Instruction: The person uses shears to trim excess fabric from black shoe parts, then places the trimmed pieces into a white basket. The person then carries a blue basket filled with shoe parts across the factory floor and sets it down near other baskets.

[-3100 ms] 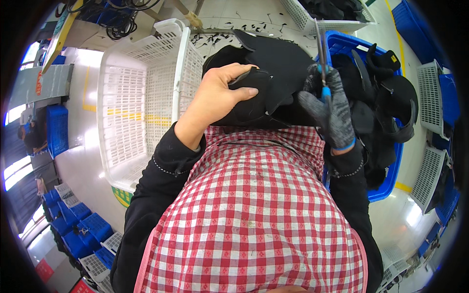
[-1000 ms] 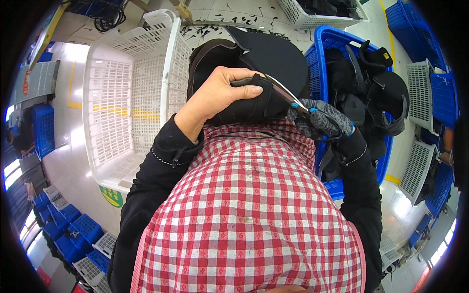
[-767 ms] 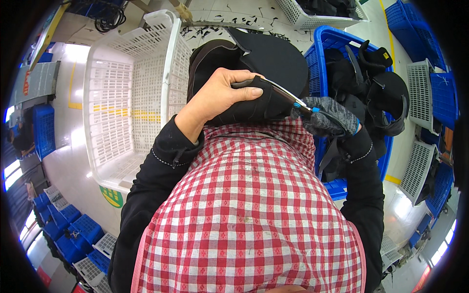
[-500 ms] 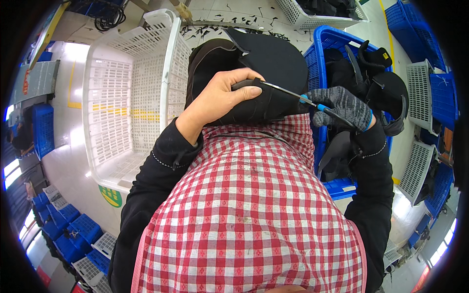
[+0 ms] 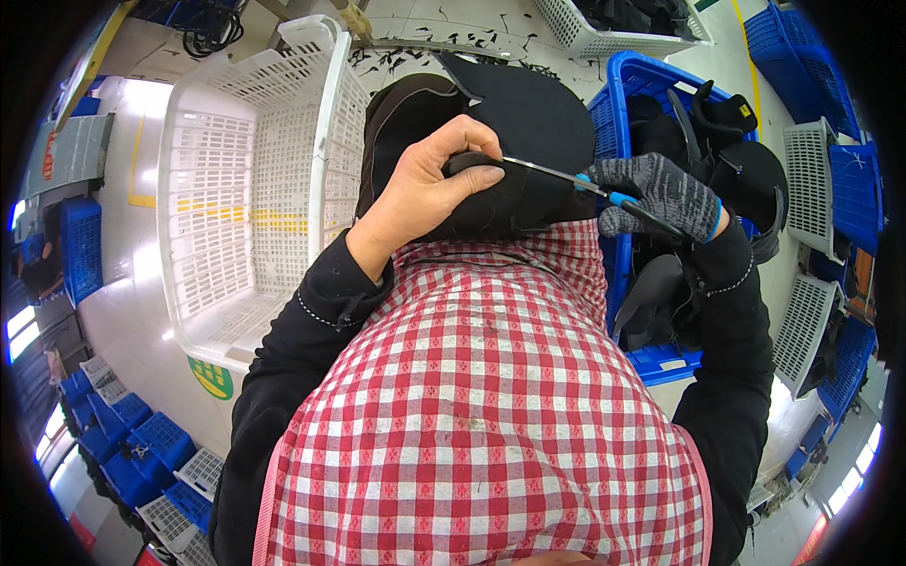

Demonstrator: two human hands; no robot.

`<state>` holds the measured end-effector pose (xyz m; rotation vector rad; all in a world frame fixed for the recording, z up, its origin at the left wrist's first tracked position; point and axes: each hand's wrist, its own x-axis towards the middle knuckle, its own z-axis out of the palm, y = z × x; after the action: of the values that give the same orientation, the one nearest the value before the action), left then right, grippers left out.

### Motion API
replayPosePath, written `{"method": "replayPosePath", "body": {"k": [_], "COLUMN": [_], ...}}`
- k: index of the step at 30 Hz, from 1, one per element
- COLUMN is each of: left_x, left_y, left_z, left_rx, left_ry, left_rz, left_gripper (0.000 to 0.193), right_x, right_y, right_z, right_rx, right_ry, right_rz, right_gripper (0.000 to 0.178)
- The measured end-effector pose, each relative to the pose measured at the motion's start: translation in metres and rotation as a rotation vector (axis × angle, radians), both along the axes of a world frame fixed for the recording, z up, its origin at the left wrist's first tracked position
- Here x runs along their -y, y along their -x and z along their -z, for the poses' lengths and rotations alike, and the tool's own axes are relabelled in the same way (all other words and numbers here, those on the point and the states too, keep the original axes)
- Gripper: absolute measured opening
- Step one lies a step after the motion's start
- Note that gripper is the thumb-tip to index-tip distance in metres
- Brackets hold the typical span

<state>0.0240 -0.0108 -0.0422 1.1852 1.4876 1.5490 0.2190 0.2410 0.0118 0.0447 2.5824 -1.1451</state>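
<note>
My bare left hand (image 5: 420, 193) is closed, thumb and fingers pinching the edge of a black padded fabric piece (image 5: 538, 108) on my lap. In a grey knit glove, my right hand (image 5: 665, 196) grips scissors (image 5: 557, 174) with blue-and-black handles. Their metal blades reach left to the pinched edge beside my left fingertips and look nearly closed. Whether they touch the fabric there I cannot tell. Part of the fabric lies hidden behind my left hand, and a wide rounded flap of it spreads toward the far side.
A white plastic basket (image 5: 332, 132) stands at my left. Close on my right is a blue basket (image 5: 613, 104) holding several black padded pieces (image 5: 750, 179). A white crate (image 5: 604, 42) with black material stands far right. Black scraps (image 5: 453, 42) litter the far floor.
The scissors and my right hand have shifted slightly, and the blades lie a little flatter. My left wrist has turned slightly while keeping its pinch on the fabric.
</note>
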Motion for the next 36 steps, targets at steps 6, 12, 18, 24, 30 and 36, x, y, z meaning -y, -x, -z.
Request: {"method": "replayPosePath", "body": {"k": [6, 12, 18, 24, 30, 36], "left_x": [0.001, 0.003, 0.004, 0.034, 0.043, 0.043], "left_y": [-0.003, 0.003, 0.010, 0.079, 0.106, 0.103], "left_z": [0.001, -0.006, -0.010, -0.018, -0.003, 0.007], "left_rx": [0.006, -0.031, 0.001, 0.396, 0.574, 0.563], "left_ry": [-0.003, 0.134, 0.178, 0.111, 0.006, -0.023], "left_rz": [-0.020, -0.126, 0.037, -0.240, -0.323, -0.326], "left_gripper": [0.026, 0.038, 0.028, 0.024, 0.027, 0.025], "right_x": [0.001, 0.018, 0.039, 0.051, 0.064, 0.075], "right_y": [0.003, 0.002, -0.009, -0.014, -0.003, -0.004], "right_z": [-0.003, 0.011, 0.029, 0.053, 0.077, 0.087], "right_rx": [0.066, 0.124, 0.014, -0.205, -0.086, -0.093], "right_ry": [0.027, 0.168, 0.850, 0.707, 1.119, 1.090], "right_rz": [0.021, 0.114, 0.514, 0.842, 0.865, 0.830], "right_gripper": [0.068, 0.065, 0.054, 0.037, 0.040, 0.041]}}
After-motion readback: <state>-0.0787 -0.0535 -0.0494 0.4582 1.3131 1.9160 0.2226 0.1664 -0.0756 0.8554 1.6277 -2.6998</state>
